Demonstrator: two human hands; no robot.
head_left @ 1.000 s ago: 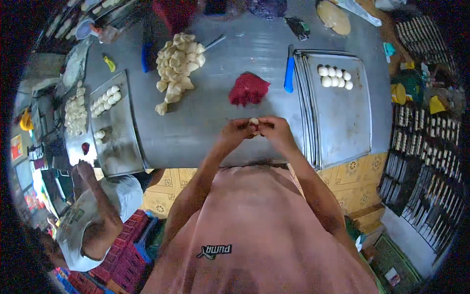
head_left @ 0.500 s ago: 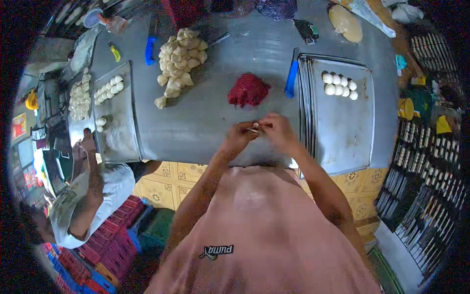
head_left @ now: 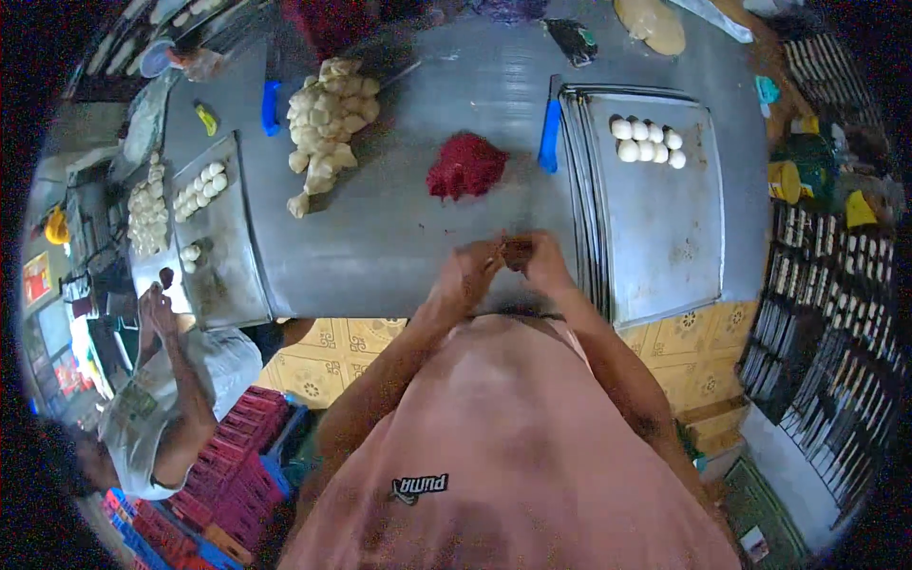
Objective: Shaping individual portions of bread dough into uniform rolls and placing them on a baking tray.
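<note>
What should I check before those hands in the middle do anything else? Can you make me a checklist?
1. Left hand and right hand both in view, close together: ok.
2. Something held between their fingers: cannot tell, it is too dark and blurry there.
3. Red mound near the hands: ok, it sits just beyond them on the table.
4. Pale lumps at hand: ok, piled on the table to the left of the red mound.
5. White balls lined up: ok, two rows near the far end of the right-hand tray.
6. Blue-handled tool away from the hands: ok, it lies beside the tray stack.
</note>
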